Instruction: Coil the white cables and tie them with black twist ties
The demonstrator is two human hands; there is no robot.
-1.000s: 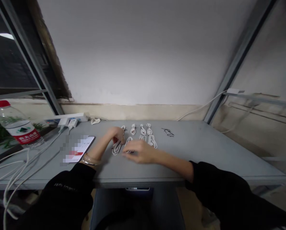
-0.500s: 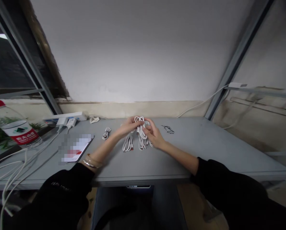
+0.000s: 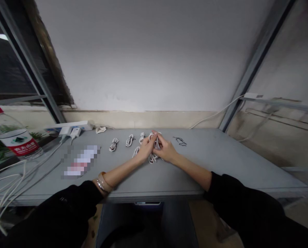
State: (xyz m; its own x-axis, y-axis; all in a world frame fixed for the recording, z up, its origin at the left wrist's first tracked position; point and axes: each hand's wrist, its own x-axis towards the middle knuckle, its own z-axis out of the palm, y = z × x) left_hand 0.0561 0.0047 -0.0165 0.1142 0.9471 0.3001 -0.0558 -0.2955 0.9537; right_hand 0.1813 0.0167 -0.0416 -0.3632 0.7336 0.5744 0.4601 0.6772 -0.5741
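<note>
At the middle of the grey bench [image 3: 221,165], the left hand [image 3: 145,151] and right hand [image 3: 166,150] met, each grip pressed closed on a coiled white cable [image 3: 154,146], while 3 other white coils [image 3: 130,140] lay in a row just left of them.

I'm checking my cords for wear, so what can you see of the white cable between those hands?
A thin, rubbery-looking white cable gathered into loops, lying on the grey table under the left hand and right hand, which clasp it. Its ends are hidden; any wear is too small to tell.
</note>
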